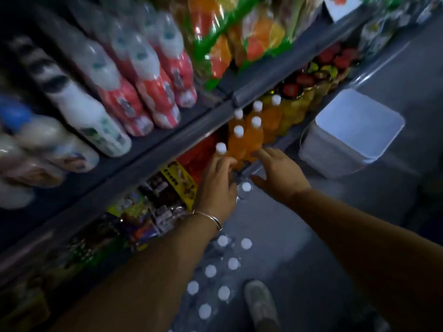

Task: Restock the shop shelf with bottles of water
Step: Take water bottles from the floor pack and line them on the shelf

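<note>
Several clear water bottles with white caps (223,241) stand in a pack on the floor below my arms; one more cap (246,187) shows between my hands. My left hand (217,183), a bangle on its wrist, is curled around a white-capped bottle (221,148) at the front edge of the lower shelf (285,146). That bottle's body is hidden by my fingers. My right hand (279,172) is spread open, its fingertips against the orange drink bottles (247,137) standing on that shelf.
The upper shelf (167,140) holds white and pink bottles lying on their sides and bagged snacks. Jars fill the lower shelf to the right, snack packets (177,178) to the left. A white bin (354,133) stands on the floor at right. My shoe (260,300) is near the pack.
</note>
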The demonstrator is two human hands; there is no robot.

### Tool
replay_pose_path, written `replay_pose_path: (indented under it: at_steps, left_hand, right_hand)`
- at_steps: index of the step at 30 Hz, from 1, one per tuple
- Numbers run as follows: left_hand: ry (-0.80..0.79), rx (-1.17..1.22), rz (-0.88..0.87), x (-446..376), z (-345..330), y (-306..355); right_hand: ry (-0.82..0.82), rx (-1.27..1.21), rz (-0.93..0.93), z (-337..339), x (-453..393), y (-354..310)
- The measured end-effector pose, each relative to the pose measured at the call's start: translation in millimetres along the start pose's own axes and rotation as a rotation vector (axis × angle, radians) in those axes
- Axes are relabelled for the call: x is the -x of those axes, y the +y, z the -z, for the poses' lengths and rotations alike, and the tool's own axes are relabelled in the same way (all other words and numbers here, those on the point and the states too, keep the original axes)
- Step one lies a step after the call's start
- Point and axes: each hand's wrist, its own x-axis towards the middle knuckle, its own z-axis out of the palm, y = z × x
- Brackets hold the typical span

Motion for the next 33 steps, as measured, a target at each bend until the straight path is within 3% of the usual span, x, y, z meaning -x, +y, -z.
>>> replay_pose_path:
  at_steps: [9, 17, 26, 33]
  left_hand:
    - [-0.133, -0.026, 0.138, -26.9, -127.0, -112.8]
    - [-0.186, -0.030, 0.140, -58.2, -173.1, -161.0]
    - [-0.209, -0.069, 0.124, -56.9, -163.1, -161.3]
    - [-0.281, -0.094, 0.107, -54.9, -112.1, -86.5]
  right_hand:
    - [-0.206, -0.089, -0.302, -173.1, -19.8, 82.9]
    - [-0.148, -0.482, -0.519, -257.9, -52.1, 111.5]
    - [-0.027, -0.615, -0.526, -246.6, -42.1, 102.6]
    - [0.003, -0.565, -0.393, -135.7, -25.8, 72.2]
